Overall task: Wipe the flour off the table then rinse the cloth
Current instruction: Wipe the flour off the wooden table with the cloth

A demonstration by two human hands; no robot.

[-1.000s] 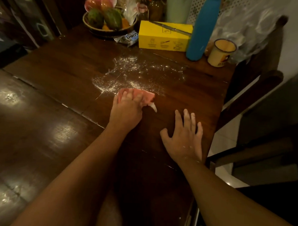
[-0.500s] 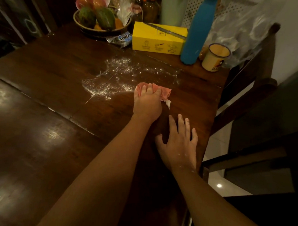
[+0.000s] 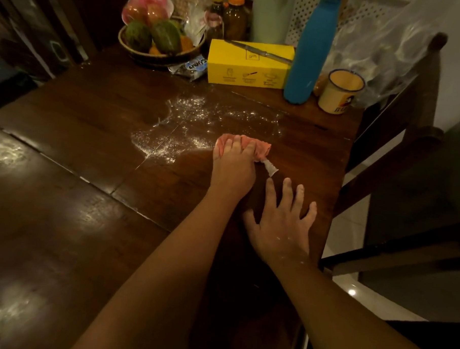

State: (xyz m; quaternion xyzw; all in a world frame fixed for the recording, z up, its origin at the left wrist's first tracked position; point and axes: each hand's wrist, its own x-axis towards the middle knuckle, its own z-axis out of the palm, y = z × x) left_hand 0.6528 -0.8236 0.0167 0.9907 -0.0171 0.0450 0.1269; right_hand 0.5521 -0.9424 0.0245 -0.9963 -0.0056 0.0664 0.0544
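Observation:
White flour [image 3: 189, 125] is scattered over the middle of the dark wooden table [image 3: 75, 141]. My left hand [image 3: 233, 166] presses a bunched pink cloth [image 3: 259, 149] flat on the table at the flour's near right edge; a white tag sticks out of the cloth toward me. My right hand [image 3: 282, 224] lies flat on the wood just right of and nearer than the left, fingers spread, holding nothing, with flour specks on its back.
At the table's far end stand a fruit bowl [image 3: 160, 55], a yellow box [image 3: 248, 64] with a knife on top, a blue bottle [image 3: 309, 51], a cream mug [image 3: 340, 92] and brown bottles [image 3: 234, 19]. A wooden chair [image 3: 409, 145] stands at the right edge.
My left hand has slid the cloth rightward along the flour's near edge over the past second. My right hand has stayed flat on the table, now close beside the left.

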